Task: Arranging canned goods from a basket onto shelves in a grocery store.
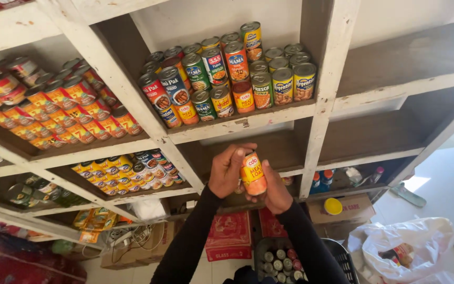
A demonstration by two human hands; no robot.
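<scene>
White wooden shelves [248, 122] stacked with tins, seen from above
An orange can [253, 173] is held upright below the middle shelf, clasped closed between the left hand [228, 171] and right hand [276, 190], above a dark basket [345, 257] of tins

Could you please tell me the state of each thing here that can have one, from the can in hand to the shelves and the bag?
Orange can: upright, held in both hands.
Left hand: closed around the can.
Right hand: closed around the can.
Middle shelf: stocked with stacked cans.
Compartment behind the hands: bare where it shows.
Black basket: holding cans.
White plastic bag: open.
</scene>
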